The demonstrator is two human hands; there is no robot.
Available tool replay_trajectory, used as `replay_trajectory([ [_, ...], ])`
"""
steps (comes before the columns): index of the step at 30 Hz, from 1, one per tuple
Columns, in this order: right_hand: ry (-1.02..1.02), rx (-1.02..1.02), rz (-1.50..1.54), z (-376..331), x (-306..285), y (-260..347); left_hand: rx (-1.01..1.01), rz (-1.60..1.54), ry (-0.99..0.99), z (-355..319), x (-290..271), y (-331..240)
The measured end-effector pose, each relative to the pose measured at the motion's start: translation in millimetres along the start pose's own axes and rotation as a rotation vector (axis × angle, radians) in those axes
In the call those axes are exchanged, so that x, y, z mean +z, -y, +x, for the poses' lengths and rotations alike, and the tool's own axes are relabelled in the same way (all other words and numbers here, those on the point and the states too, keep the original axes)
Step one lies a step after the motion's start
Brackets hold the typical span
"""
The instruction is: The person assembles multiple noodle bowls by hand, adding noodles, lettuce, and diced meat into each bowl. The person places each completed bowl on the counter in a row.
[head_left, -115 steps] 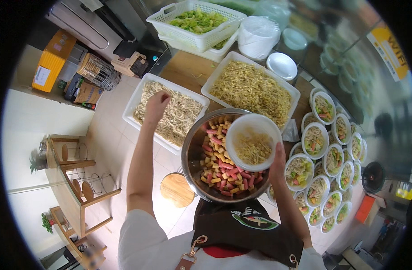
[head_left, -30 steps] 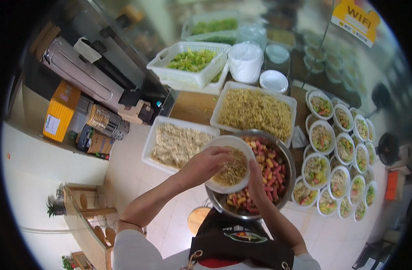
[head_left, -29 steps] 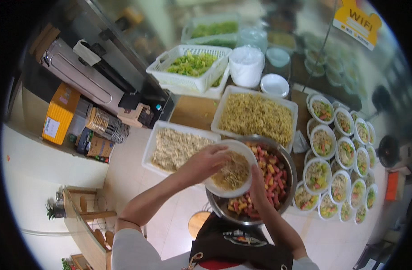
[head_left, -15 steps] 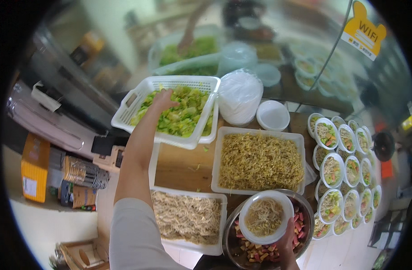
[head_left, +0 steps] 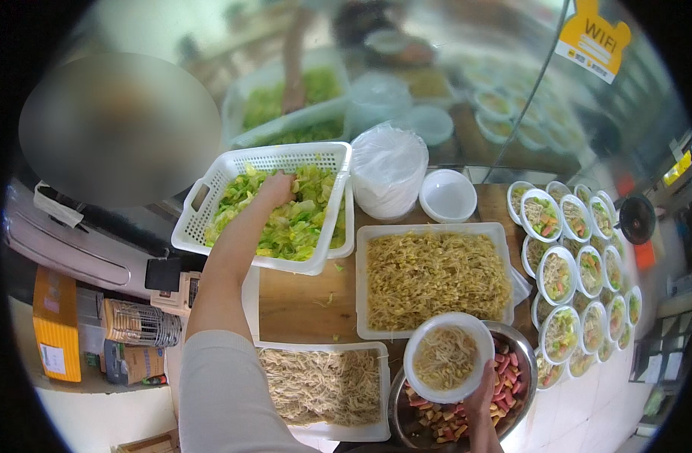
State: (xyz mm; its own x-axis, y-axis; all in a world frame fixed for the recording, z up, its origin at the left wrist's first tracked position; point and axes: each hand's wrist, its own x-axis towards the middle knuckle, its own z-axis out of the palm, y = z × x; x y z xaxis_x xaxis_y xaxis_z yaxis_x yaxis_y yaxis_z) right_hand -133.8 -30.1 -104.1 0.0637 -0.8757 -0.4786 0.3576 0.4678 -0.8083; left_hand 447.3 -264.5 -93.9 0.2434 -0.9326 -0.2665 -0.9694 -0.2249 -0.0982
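Chopped lettuce [head_left: 304, 226] fills a white perforated basket [head_left: 337, 160] at the far left of the table. My left hand [head_left: 279, 187] is down in it, fingers curled into the leaves and partly hidden. My right hand [head_left: 479, 396] grips the right rim of a white round bowl [head_left: 415, 383], thumb on the edge. Bean sprouts [head_left: 444, 356] and pale shreds lie inside this bowl. It is held above a metal basin [head_left: 528, 392] of red-skinned, yellowish diced chunks [head_left: 508, 377].
A white tub [head_left: 361, 298] of bean sprouts stands mid-table, another tub [head_left: 386, 392] of pale shreds nearer. Behind are a plastic-wrapped bowl stack [head_left: 389, 170] and an unwrapped white bowl [head_left: 448, 195]. Stacked filled bowls [head_left: 557, 272] crowd the right, beside a glass pane [head_left: 504, 113].
My left hand has gone from spread over the lettuce to curled down into it. My right hand still holds the bowl over the basin. The whole view has shifted slightly.
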Motion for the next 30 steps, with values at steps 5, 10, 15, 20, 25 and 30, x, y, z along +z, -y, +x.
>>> replay_trajectory([
  [5, 0.066, -0.150, -0.042, 20, 36, 4, 0.118, -0.157, -0.093, -26, 11, 2],
  [10, 0.092, -0.082, -0.128, 33, 58, 1, -0.004, -0.835, -0.187, -87, -29, 7],
  [15, 0.225, -0.025, -0.156, 41, 107, 8, 0.002, -1.412, -0.065, -164, -114, -25],
  [20, 0.332, -0.186, -0.216, 63, 135, -14, 0.137, -1.537, 0.084, -237, -155, -97],
  [25, 0.317, -0.235, -0.158, 44, 163, 6, 0.196, -1.311, 0.244, -260, -97, -178],
  [30, 0.226, -0.176, -0.102, 34, 154, 12, 0.419, -1.031, -0.046, -280, -58, -228],
])
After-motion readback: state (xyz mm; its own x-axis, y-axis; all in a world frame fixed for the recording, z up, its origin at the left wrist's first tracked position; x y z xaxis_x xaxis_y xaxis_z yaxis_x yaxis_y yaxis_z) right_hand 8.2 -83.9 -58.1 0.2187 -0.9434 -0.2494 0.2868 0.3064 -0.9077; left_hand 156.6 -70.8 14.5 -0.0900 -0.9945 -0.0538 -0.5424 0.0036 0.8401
